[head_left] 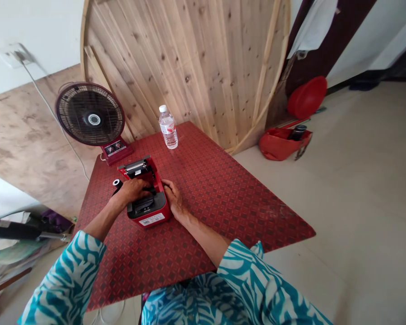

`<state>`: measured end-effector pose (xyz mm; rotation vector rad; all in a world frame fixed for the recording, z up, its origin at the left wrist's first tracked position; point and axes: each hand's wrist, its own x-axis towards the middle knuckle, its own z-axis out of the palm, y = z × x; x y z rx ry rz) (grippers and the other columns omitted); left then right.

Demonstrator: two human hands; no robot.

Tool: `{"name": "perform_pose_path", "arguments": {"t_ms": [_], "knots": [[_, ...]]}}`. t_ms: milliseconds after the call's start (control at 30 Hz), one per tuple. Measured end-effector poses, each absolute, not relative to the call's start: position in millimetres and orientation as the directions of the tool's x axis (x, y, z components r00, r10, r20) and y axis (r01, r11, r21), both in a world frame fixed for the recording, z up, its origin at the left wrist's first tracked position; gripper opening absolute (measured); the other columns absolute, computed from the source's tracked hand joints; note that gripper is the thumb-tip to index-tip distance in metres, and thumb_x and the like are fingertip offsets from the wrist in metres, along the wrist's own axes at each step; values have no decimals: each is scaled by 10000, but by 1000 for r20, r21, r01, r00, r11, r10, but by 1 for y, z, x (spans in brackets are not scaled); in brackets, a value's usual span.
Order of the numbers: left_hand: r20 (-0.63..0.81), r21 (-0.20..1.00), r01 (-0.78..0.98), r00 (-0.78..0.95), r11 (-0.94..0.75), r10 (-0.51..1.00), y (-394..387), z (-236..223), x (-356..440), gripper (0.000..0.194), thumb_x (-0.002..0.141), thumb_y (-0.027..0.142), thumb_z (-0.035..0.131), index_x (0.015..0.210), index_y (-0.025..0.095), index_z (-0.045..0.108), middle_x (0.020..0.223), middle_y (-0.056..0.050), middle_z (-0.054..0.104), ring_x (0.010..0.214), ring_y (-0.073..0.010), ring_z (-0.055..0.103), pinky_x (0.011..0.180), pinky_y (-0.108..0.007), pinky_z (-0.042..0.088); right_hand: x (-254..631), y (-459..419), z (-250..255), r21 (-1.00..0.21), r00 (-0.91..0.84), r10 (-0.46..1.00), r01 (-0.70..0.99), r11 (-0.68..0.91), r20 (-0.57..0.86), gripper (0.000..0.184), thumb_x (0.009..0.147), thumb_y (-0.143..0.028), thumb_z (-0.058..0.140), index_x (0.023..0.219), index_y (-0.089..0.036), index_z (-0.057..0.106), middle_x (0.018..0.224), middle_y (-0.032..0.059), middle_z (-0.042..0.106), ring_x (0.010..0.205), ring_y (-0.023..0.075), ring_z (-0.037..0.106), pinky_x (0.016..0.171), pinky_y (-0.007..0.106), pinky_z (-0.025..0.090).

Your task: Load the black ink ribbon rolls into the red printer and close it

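Note:
A small red thermal printer (148, 208) sits open on the table, its hinged lid raised towards the far side. My left hand (132, 190) lies over the open bay, with the fingers curled down into it. What they touch is hidden. My right hand (173, 198) grips the printer's right side wall. A short black-and-white roll (116, 183) stands at the printer's left, partly behind my left wrist. A white barcode label (151, 219) is stuck on the printer's near face.
The red patterned table (216, 198) has a desk fan (89, 114) and a plastic water bottle (168, 127) at its far edge. A round wooden board (186, 58) leans behind it. A red bag (284, 143) and a red basin (307, 97) are on the floor at right.

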<state>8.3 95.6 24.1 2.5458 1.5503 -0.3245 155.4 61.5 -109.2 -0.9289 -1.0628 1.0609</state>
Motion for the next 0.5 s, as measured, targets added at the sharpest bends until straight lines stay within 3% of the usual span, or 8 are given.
{"name": "perform_pose_path", "arguments": {"t_ms": [133, 233, 333, 500], "knots": [[-121, 237, 852, 503, -467, 856, 77, 36, -9, 370, 916, 441, 510, 1165, 243, 698, 1156, -53, 729, 1032, -239, 685, 875, -290, 508, 157, 61, -108, -949, 123, 968, -204, 241, 219, 331, 868, -376, 456, 1104, -254, 654, 1138, 33, 667, 1131, 210, 578, 1041, 380, 402], [26, 411, 768, 529, -491, 848, 50, 41, -21, 461, 873, 543, 562, 1172, 216, 689, 1105, -69, 740, 951, -237, 701, 852, -308, 533, 157, 60, -107, -949, 113, 969, -202, 241, 221, 332, 874, -372, 446, 1107, -254, 651, 1138, 36, 666, 1126, 211, 582, 1028, 378, 412], [118, 395, 708, 592, -585, 797, 25, 37, -24, 491, 814, 541, 660, 1160, 194, 682, 1116, -91, 727, 967, -242, 694, 869, -332, 539, 157, 59, -107, -953, 115, 969, -188, 238, 220, 342, 881, -373, 432, 1116, -246, 645, 1142, 48, 660, 1117, 218, 585, 1015, 389, 418], [214, 357, 692, 594, -628, 776, 12, 24, -21, 363, 897, 458, 600, 1127, 187, 676, 1078, -93, 731, 959, -217, 701, 850, -310, 550, 158, 60, -109, -951, 107, 967, -181, 249, 232, 349, 886, -400, 437, 1126, -247, 639, 1153, 51, 653, 1125, 221, 578, 1019, 395, 411]]}}
